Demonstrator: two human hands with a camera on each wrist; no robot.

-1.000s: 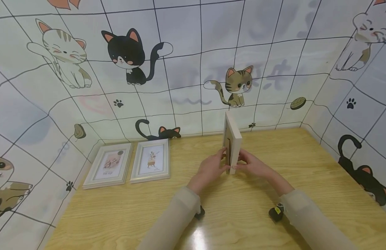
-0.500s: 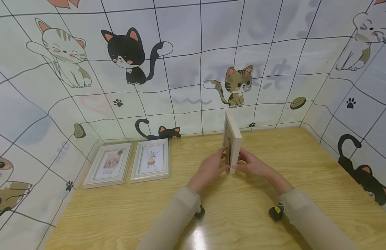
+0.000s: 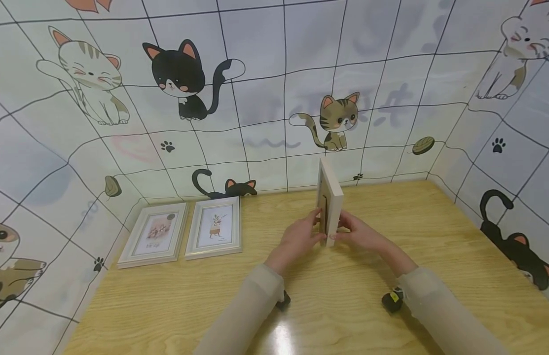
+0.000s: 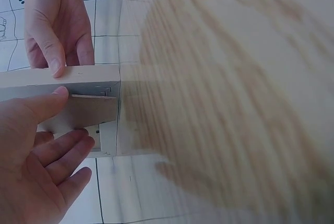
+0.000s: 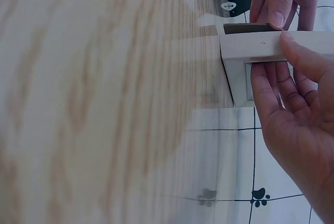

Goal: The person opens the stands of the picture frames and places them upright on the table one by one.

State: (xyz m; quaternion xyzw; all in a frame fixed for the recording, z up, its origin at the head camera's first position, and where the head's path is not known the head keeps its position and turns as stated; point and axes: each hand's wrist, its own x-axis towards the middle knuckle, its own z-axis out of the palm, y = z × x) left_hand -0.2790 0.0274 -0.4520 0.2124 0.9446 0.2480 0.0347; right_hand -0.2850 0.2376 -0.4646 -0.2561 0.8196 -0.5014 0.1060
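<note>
Two bare hands held 1 pale photo frame [image 3: 333, 204] upright on a wood-grain table [image 3: 336, 320], R of centre, its narrow side edge facing the wearer & its bottom end on the tabletop.

The L hand [image 3: 297, 240] was at the back face. In the L wrist view its thumb [image 4: 55, 99] lay on one side of the brown fold-out stand [image 4: 94, 109] & its fingers [image 4: 62, 150] curved along the other, pinching the stand b/w them w/ only a small gap. The R hand [image 3: 362, 235] gripped the frame itself: thumb on the narrow edge, fingers bent against the front face, opened abt as wide as the frame was thick.

Writing: the far-L flat frame [image 3: 153, 235] had dark lettering under a pinkish floral pic, too blurry to read; the 2nd flat frame [image 3: 215, 229] had tiny text under a potted-plant drawing, too small to read.

Counts: 3 frames total, 1 upright & 2 lying face up, side by side w/ a narrow gap, at the table's far L near the wall [image 3: 265, 108]. 2 beige sleeves [image 3: 447, 310]; 2 black wrist gadgets [image 3: 392, 301], the R one w/ a yellow patch. Wall print: several cartoon cats [image 3: 178, 74], plus 4 dark paw prints [image 3: 167, 146] in the head view.
</note>
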